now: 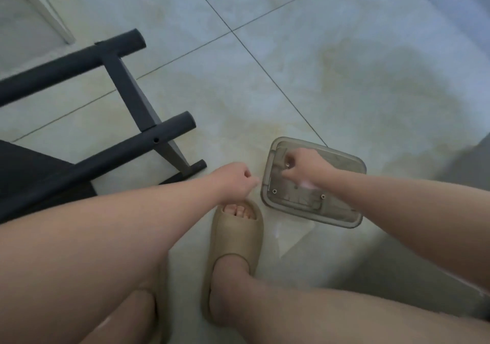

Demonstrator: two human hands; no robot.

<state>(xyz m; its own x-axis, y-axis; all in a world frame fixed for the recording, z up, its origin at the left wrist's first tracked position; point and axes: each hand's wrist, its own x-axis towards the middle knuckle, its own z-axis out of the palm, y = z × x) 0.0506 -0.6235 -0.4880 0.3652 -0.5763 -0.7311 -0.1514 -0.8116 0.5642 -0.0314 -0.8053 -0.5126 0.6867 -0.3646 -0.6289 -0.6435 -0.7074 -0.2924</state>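
Tile floor (331,60): box (350,164) under R fingers (288,171).

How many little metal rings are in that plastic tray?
3 rings: one by the right hand, one in the tray's near-left corner, one below the wrist. More may be hidden.

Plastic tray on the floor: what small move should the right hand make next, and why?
Probably lift straight up. The right hand reaches into the plastic tray, its fingers curled on a small metal ring, so the ring seems caught. Another ring waits nearby in the tray.
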